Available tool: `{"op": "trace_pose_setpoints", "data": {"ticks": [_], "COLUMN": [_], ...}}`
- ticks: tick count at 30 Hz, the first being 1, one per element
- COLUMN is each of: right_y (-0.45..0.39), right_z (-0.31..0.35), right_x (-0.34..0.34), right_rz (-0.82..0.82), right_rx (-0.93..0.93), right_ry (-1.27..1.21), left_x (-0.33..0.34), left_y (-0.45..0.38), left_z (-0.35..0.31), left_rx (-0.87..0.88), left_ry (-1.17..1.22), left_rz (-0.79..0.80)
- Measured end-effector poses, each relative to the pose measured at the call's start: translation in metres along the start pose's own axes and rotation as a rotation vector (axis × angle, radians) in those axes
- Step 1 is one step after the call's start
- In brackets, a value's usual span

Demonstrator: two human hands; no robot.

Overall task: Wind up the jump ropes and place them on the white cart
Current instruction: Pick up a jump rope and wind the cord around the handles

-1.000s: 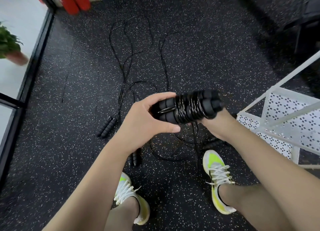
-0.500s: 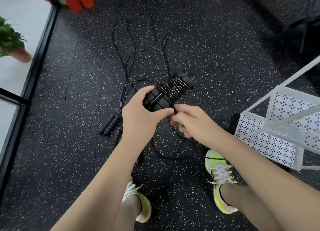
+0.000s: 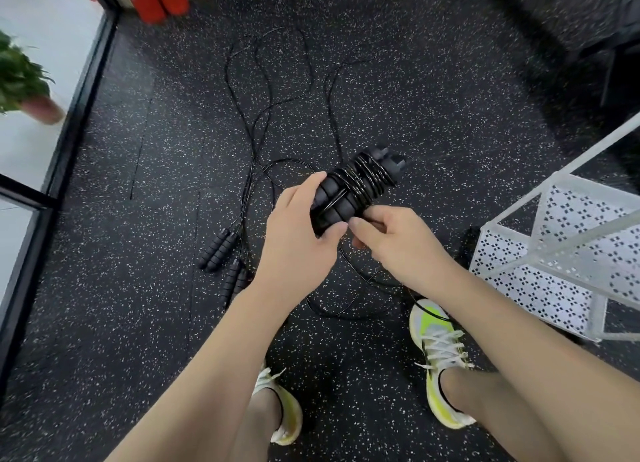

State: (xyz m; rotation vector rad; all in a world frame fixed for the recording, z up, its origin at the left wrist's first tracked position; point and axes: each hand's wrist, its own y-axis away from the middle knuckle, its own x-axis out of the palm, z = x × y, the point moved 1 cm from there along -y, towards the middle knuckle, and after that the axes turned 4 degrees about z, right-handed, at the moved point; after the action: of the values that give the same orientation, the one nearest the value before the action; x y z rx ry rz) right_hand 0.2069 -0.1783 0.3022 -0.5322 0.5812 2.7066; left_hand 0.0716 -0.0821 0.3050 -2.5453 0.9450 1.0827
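Now wound jump rope (image 3: 349,191) between hands (image 3: 343,239).

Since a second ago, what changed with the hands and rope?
The right hand let go of the bundle's far end and now pinches at its near end. The bundle swung from level to pointing away. The left hand still grips it; floor ropes unmoved.

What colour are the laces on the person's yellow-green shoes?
White, clearest in the head view on the right yellow-green running shoe.

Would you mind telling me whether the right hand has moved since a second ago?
Yes. The right hand has come out from under the wound rope bundle to its near end, farther from the white cart.
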Motion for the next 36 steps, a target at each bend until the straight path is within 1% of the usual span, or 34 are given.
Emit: {"op": "trace_pose_setpoints", "data": {"ticks": [2, 4, 8, 11, 13, 15, 18, 21, 24, 28, 33, 36], "right_y": [0.000, 0.001, 0.004, 0.004, 0.004, 0.004, 0.004, 0.000, -0.007, -0.010, -0.010, -0.008], "right_z": [0.001, 0.001, -0.001, -0.004, -0.003, -0.001, 0.001, -0.002, -0.007, -0.012, -0.012, -0.011], "right_x": [0.002, 0.002, 0.001, 0.000, 0.000, -0.004, -0.017, -0.032, -0.040, -0.050, -0.053, -0.053], "right_rz": [0.024, 0.026, 0.044, 0.130, 0.145, 0.105, -0.020, -0.073, -0.050, -0.033, 0.028, 0.059], "right_rx": [-0.041, -0.091, -0.189, -0.212, -0.209, -0.215, -0.242, -0.240, -0.363, -0.400, -0.347, -0.273], "right_ry": [0.065, 0.193, 0.333, 0.438, 0.532, 0.590, 0.652, 0.601, 0.544, 0.477, 0.342, 0.230], "left_x": [0.000, 0.000, 0.001, 0.004, 0.004, 0.003, -0.001, -0.005, -0.008, -0.014, -0.024, -0.028], "left_y": [-0.001, -0.002, -0.004, -0.005, -0.005, -0.006, -0.007, -0.005, -0.004, -0.004, -0.004, -0.002], "left_z": [0.002, 0.005, 0.014, 0.020, 0.021, 0.021, 0.021, 0.020, 0.019, 0.020, 0.018, 0.014], "left_rx": [-0.004, -0.023, -0.117, -0.165, -0.162, -0.146, -0.117, -0.091, -0.079, -0.066, -0.040, -0.022], "left_ry": [-0.024, -0.042, -0.043, -0.001, -0.007, -0.020, -0.012, 0.008, 0.064, 0.186, 0.297, 0.355], "left_rz": [-0.012, -0.018, -0.020, 0.017, 0.073, 0.154, 0.278, 0.388, 0.495, 0.608, 0.708, 0.789]}}
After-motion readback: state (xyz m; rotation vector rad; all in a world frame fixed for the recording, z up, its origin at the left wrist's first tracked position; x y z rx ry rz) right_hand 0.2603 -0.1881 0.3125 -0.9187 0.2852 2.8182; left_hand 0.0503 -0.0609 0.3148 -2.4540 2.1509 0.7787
